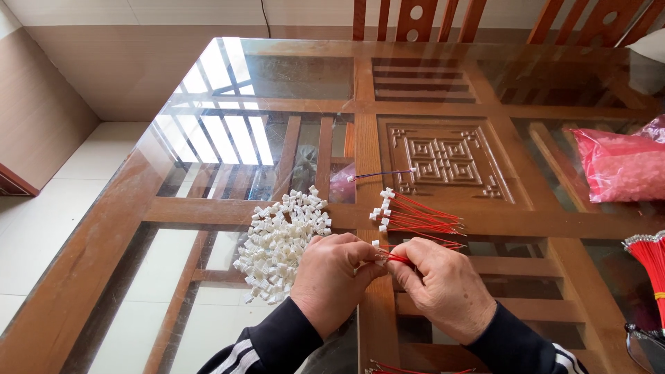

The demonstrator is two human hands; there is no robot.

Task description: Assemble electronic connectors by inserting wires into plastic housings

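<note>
Head view: a person's left hand and right hand meet knuckles-up over a glass-topped wooden desk, fingertips pressed together at the centre. Both pinch the same thin red wire; the left hand's fingers close on its end, where a small white connector shows just above them. Dark sleeves with white stripes cover both wrists. A heap of blocky white plastic connectors lies just left of the left hand. Finished red wires tipped with white plugs fan out just beyond the fingers. A lone blue-purple wire lies farther back. A pink plastic bag and a red wire bundle are cut off at the right edge. The fingertips' exact grip is hard to make out.
</note>
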